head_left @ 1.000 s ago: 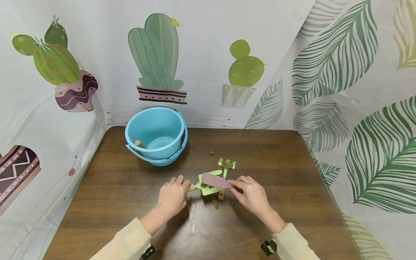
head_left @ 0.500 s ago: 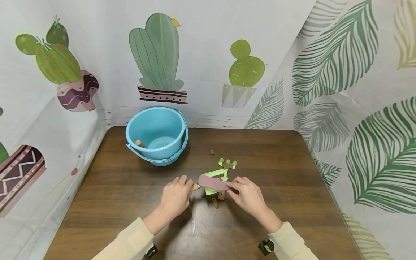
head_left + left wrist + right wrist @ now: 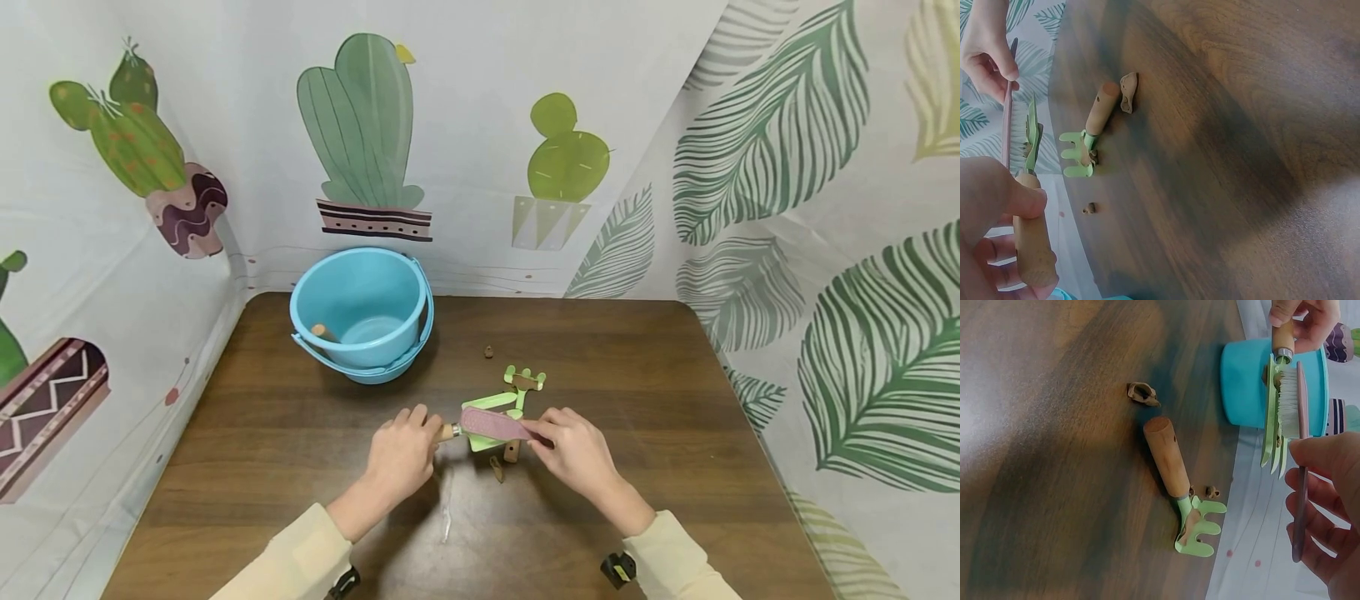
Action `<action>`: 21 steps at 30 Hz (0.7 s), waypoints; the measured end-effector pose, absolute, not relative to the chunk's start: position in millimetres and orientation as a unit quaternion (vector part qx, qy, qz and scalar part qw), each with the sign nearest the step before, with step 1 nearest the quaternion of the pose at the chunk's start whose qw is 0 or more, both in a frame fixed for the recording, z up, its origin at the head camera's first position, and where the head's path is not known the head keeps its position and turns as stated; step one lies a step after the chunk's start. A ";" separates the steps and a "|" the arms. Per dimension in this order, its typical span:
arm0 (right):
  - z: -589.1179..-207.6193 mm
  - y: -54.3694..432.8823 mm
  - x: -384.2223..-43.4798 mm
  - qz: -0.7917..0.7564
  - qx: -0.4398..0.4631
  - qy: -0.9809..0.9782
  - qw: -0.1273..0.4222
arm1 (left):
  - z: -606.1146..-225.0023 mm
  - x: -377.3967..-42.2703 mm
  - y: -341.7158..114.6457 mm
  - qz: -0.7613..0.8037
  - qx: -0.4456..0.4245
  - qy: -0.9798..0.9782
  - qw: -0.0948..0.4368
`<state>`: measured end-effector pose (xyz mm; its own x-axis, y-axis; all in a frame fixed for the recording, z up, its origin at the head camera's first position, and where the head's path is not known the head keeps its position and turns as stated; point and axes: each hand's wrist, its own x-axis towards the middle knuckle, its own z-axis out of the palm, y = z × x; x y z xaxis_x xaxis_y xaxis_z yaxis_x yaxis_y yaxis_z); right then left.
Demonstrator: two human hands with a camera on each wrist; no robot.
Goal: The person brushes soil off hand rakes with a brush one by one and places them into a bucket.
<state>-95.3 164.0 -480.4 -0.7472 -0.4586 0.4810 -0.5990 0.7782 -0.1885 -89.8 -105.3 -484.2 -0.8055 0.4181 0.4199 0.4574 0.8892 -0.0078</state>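
Note:
My left hand (image 3: pixel 401 454) grips the wooden handle of a small green garden fork (image 3: pixel 1269 425), held up over the table with its prongs toward the right. My right hand (image 3: pixel 577 450) pinches the handle of a pink brush (image 3: pixel 491 423). White bristles (image 3: pixel 1288 406) face the fork and meet its green head, where brown bits cling. Beneath them on the table lies a little green hand rake (image 3: pixel 1169 462) with a wooden handle and something brown on its head. In the head view, the brush and fork cover part of this rake.
Left of centre at the table's back stands a light blue bucket (image 3: pixel 401 354), a wooden handle end (image 3: pixel 321 332) showing inside. Brown pieces lie on the table: a curled one (image 3: pixel 497 468) near the rake's handle and a small one (image 3: pixel 489 352) farther back.
The brush has slid left along the fork's head, then slightly back to the right. Both hands keep their holds. The rake and bucket stay put.

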 end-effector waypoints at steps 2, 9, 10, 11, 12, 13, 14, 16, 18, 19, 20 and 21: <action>-480.3 165.2 -95.1 0.166 0.288 -0.919 0.209 | -484.1 -89.5 -105.4 -0.046 -0.230 -0.949 0.212; -480.8 170.8 -94.0 0.159 0.289 -0.921 0.209 | -485.0 -88.5 -105.8 -0.044 -0.228 -0.949 0.214; -481.0 171.7 -93.9 0.158 0.288 -0.921 0.208 | -484.8 -88.3 -105.8 -0.044 -0.227 -0.949 0.214; -481.3 172.8 -93.9 0.158 0.288 -0.921 0.208 | -484.9 -88.2 -106.0 -0.045 -0.226 -0.949 0.213; -481.8 174.1 -93.9 0.157 0.287 -0.922 0.208 | -485.1 -88.2 -106.3 -0.046 -0.225 -0.950 0.212; -482.1 175.6 -93.8 0.157 0.286 -0.922 0.209 | -485.4 -88.3 -106.7 -0.046 -0.225 -0.950 0.211; -482.2 177.3 -93.7 0.157 0.285 -0.922 0.210 | -485.8 -88.5 -107.3 -0.045 -0.223 -0.951 0.210; -483.0 181.1 -93.8 0.156 0.282 -0.922 0.213 | -486.9 -89.0 -108.7 -0.043 -0.220 -0.952 0.207; -483.7 185.3 -93.9 0.151 0.277 -0.923 0.219 | -487.7 -89.5 -110.6 -0.040 -0.214 -0.955 0.204; -484.0 187.4 -93.9 0.151 0.274 -0.924 0.221 | -487.8 -89.6 -111.5 -0.039 -0.211 -0.955 0.202; -484.3 189.3 -93.9 0.151 0.271 -0.924 0.224 | -487.6 -89.6 -112.3 -0.040 -0.209 -0.956 0.200; -484.9 191.0 -93.9 0.150 0.268 -0.925 0.225 | -487.4 -89.6 -113.0 -0.041 -0.208 -0.957 0.199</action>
<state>-93.9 191.0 -484.9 -0.7550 -0.4284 0.4965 -0.5636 0.8109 -0.1575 -89.6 -113.0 -487.4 -0.8347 0.3810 0.3977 0.4135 0.9105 -0.0046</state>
